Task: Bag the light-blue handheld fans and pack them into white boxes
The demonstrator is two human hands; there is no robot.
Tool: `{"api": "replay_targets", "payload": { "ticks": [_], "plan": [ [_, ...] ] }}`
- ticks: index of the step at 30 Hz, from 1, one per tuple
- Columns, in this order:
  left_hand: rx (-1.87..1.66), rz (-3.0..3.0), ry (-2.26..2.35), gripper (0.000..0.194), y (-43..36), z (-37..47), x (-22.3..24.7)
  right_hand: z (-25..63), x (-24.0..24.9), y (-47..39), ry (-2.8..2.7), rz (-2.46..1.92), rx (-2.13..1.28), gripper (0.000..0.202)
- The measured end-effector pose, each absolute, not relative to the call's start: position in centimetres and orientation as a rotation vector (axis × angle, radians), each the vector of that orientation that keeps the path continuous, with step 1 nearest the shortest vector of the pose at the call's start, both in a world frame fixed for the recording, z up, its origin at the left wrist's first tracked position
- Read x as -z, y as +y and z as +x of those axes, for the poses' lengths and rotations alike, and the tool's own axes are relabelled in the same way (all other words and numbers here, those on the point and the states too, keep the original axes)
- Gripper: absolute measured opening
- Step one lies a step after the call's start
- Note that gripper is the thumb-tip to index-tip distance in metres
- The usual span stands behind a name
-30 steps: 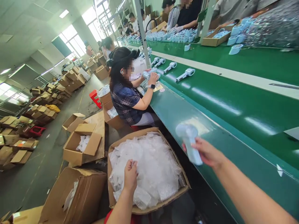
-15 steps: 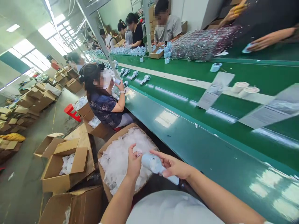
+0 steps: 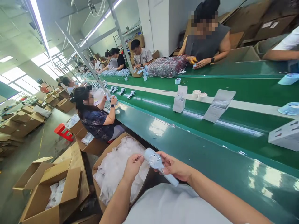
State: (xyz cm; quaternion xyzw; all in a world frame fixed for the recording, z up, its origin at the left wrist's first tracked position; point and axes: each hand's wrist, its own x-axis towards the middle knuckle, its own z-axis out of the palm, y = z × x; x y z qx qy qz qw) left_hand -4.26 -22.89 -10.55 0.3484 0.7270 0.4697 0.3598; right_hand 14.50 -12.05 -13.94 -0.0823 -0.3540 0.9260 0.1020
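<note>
The right hand (image 3: 176,168) had its grip clamped on a light-blue handheld fan (image 3: 154,160), the thumb laid over the near side by the neck and the fingers reaching behind. The fan was held in the air above the person's pale clothing (image 3: 170,205), its round head tilted up to the left and its handle pointing down to the right. The left hand (image 3: 133,166) was just beside the head, its grip drawn together with thumb against curled fingers; whether it pinched anything thin or touched the fan, I could not tell. Behind and below that hand stood a large carton (image 3: 109,151) heaped with whitish, see-through bags (image 3: 121,165). Along the carton's right side ran the green worktop (image 3: 187,146), and beyond it a green belt (image 3: 247,121) carried a row of similar fans (image 3: 131,94) farther off and pale upright boxes (image 3: 179,99) nearer. Two round white tubs (image 3: 199,94) stood on the pale strip past the boxes. A co-worker in a plaid shirt (image 3: 93,121) sat at the worktop on the far side of the carton, hands raised around a light-blue piece.
</note>
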Motion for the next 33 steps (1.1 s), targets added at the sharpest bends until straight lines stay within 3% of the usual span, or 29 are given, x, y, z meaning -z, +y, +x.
{"api": "replay_targets", "payload": {
  "ticks": [3, 6, 12, 15, 19, 23, 29, 33],
  "plan": [
    [-1.292, 1.075, 2.12, 0.023, -21.8, -3.9, 10.2, 15.5, 13.3, -12.1, -1.212, -0.451, -2.681, 0.059],
    [-1.28, 1.436, 2.047, 0.02, -21.1, -2.8, 9.5, 15.9, 13.0, -12.4, -1.211, -0.741, -2.607, 0.048],
    [-1.162, 2.014, 1.951, 0.017, -20.1, -0.8, 9.4, 16.5, 12.9, -12.7, -1.349, -0.898, -2.327, 0.072],
    [-0.999, 2.381, 1.978, 0.016, -19.7, -1.0, 9.4, 16.8, 12.6, -12.7, -1.562, -0.976, -2.119, 0.063],
    [-0.845, 2.766, 1.864, 0.022, -20.5, -1.5, 9.5, 17.2, 12.1, -12.3, -1.354, -0.94, -2.213, 0.053],
    [-0.902, 2.715, 1.916, 0.029, -21.5, -1.5, 11.2, 17.5, 11.6, -12.4, -1.156, -0.951, -2.275, 0.047],
    [-1.136, 2.024, 2.199, 0.018, -20.2, 0.5, 13.6, 16.4, 11.7, -13.1, -0.695, -1.057, -2.341, 0.036],
    [-1.006, 1.972, 1.798, 0.013, -19.8, 2.7, 12.7, 16.0, 12.6, -12.9, -0.432, -1.169, -2.423, 0.029]
  ]
}}
